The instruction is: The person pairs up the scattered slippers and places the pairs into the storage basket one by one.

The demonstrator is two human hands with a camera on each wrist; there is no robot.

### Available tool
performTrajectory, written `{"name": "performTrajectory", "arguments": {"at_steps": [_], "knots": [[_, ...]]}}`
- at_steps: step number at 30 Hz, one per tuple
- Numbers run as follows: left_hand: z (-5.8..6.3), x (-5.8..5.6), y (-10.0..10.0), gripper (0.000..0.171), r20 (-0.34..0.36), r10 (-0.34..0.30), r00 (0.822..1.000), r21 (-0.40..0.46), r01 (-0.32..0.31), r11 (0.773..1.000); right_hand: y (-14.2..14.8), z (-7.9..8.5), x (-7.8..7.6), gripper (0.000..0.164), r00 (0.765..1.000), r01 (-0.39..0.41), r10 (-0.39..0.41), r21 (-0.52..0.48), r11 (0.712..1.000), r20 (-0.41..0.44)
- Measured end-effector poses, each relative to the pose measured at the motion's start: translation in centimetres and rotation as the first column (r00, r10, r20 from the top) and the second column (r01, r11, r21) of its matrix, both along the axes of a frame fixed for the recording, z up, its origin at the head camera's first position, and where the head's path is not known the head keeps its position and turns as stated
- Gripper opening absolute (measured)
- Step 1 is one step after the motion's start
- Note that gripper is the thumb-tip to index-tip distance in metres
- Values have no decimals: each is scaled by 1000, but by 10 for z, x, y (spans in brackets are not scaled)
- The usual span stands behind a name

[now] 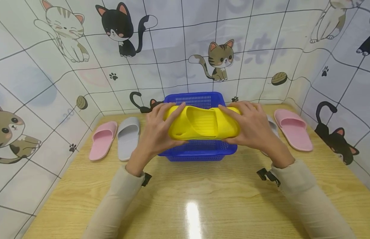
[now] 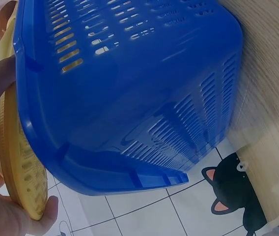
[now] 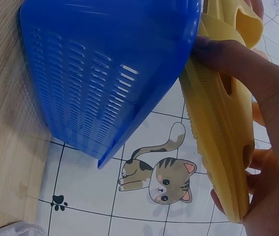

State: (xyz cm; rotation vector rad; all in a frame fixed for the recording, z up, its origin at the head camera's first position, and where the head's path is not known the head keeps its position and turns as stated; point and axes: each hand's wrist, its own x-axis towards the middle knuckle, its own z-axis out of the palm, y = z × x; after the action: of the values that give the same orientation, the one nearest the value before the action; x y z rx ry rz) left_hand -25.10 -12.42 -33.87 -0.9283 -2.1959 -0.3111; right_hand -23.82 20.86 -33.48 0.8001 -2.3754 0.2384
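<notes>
Head view: yellow slippers (image 1: 202, 136), looking like a pair pressed together, held crosswise over the mouth of the blue basket (image 1: 196, 154), which stands on the wood-grain counter (image 1: 161, 199). Left hand (image 1: 156, 127) grasps one end, right hand (image 1: 255, 124) the other; fingers (image 1: 175, 114) curled over the tops, thumbs along the near edge. Both wrist views put the yellow soles close by the basket rim; contact with it, cannot tell. Handling, by judgement: light, moulded foam or soft plastic, springy, not fragile. Soles likely the stiffer part, uppers liable to fold in under a hard squeeze. Surface smooth with some sheen, so perhaps a little slippery; ridged footbed and textured underside should give better purchase. Best hold probably as now, one hand at each end, clamping sole edges rather than the thin upper; a one-ended hold might let the pair slide apart. Pink slipper (image 1: 103, 140) and grey slipper (image 1: 128, 139) lie left of the basket, well apart from the work.
</notes>
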Motion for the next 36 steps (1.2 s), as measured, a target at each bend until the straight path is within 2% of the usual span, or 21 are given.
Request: {"name": "performTrajectory", "arguments": {"at_steps": [12,18,26,36], "knots": [[-1,1,4,117,12,17,1000,16,-17,1000,-3,-1,2,106,999,14,-14,-17,1000,-36],[0,2,3,117,25,28,999,1,-28,1000,-4,-1,2,105,1000,6,-6,-25,1000,-26],[0,1,2,116,28,0,1000,-3,0,1000,-5,-2,2,106,1000,-12,12,-22,1000,2],[-1,3,7,121,37,15,999,8,-15,1000,-4,-2,3,107,1000,-6,6,-23,1000,-1]]}}
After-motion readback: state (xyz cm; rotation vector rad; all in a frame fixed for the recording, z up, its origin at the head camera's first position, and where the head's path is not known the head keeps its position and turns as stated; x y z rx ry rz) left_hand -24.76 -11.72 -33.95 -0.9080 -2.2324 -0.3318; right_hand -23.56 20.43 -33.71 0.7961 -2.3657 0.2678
